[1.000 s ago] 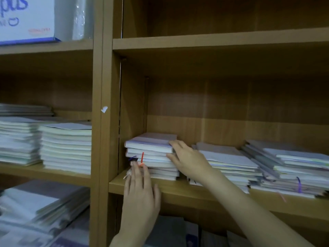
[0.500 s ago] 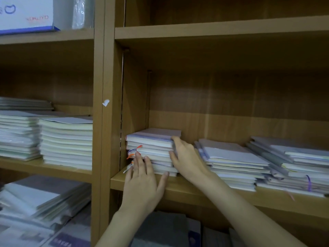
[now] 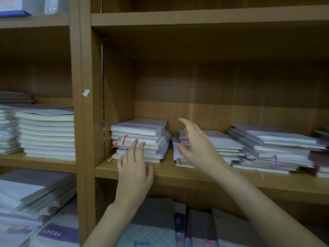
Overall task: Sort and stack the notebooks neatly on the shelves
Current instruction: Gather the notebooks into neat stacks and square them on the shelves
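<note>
A squared stack of notebooks (image 3: pixel 142 132) with orange and blue ribbon markers sits at the left end of the middle wooden shelf (image 3: pixel 178 172). My left hand (image 3: pixel 133 168) hovers in front of that stack, fingers straight and pointing up, their tips over its front edge; contact is unclear. My right hand (image 3: pixel 194 148) is in the air between the left stack and a looser middle stack (image 3: pixel 224 145), fingers spread and lightly bent, holding nothing. A third, fanned-out stack (image 3: pixel 277 148) lies further right.
The left bay holds tall neat notebook stacks (image 3: pixel 46 132) and slanted piles (image 3: pixel 32 191) below. More notebooks (image 3: pixel 153 227) stand on the shelf under my arms. An upright wooden divider (image 3: pixel 85 122) separates the bays. A blue-edged box (image 3: pixel 12 8) is top left.
My right hand has left the side of the left stack and moved right toward the middle stack, opening wide. My left hand stays before the left stack. The view shifted slightly.
</note>
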`<state>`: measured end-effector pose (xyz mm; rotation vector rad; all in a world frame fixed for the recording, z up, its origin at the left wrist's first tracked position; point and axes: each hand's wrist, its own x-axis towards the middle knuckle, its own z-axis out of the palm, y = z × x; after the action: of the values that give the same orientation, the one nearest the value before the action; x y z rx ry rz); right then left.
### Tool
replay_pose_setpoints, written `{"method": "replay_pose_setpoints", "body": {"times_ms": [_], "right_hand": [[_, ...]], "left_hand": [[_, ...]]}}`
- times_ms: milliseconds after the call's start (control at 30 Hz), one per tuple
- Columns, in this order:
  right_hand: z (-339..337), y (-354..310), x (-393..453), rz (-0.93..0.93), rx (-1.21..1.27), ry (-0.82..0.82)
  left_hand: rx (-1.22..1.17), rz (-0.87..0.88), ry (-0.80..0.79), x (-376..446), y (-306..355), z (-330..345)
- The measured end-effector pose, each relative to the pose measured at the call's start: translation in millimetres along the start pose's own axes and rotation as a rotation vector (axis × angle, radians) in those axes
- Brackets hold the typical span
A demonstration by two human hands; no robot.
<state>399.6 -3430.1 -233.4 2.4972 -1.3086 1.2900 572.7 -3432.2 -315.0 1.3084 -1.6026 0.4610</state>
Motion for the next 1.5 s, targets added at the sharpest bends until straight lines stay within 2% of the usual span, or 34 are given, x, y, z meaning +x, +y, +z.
{"method": "replay_pose_setpoints", "body": {"times_ms": [167, 367, 433, 500, 567, 600, 667, 800, 1000, 1167, 1333, 1500], "right_hand": [[-61.1, 43.0, -36.9, 0.086, -0.056, 0.124], [-141.3, 97.4, -67.1, 0.140, -0.186, 0.375], [-164.8, 117.8, -69.0, 0.212, -0.325, 0.314], [-183.0, 144.0, -70.6, 0.404, -0.384, 0.117], [-191.0, 162.0, -76.1, 0.545, -0.284, -0.003], [-191.1, 168.3, -79.6, 0.565, -0.196, 0.006], [-188.1, 176.4, -85.9, 0.561, -0.081, 0.088], [-182.5, 180.3, -91.4, 0.521, -0.008, 0.201], [-186.4, 181.0, -101.5, 0.456, 0.201, 0.241], [-188.3, 175.4, -96.5, 0.480, 0.247, 0.191], [-185.7, 174.2, -96.5, 0.407, -0.098, 0.183], [-164.9, 158.7, -86.6, 0.268, -0.577, -0.004]], "left_hand": [[-0.194, 0.184, 0.016, 6.5, 53.1, 18.7], [-0.306, 0.255, -0.053, 23.7, 127.4, 49.0], [-0.343, 0.279, -0.092, 30.4, 148.2, 54.7], [-0.366, 0.291, -0.141, 35.8, 166.8, 61.8], [-0.378, 0.294, -0.178, 39.1, 184.2, 70.3], [-0.390, 0.288, -0.189, 39.2, 193.0, 74.3], [-0.412, 0.264, -0.226, 38.4, 210.1, 79.8], [-0.365, 0.202, -0.319, 40.9, 232.3, 86.3], [-0.594, -0.072, -0.199, 44.6, 238.0, 87.6], [-0.708, -0.090, -0.202, 39.3, 226.2, 77.7], [-0.455, -0.003, -0.104, 28.1, 188.1, 75.6], [-0.256, 0.106, -0.118, 23.8, 178.9, 76.8]]}}
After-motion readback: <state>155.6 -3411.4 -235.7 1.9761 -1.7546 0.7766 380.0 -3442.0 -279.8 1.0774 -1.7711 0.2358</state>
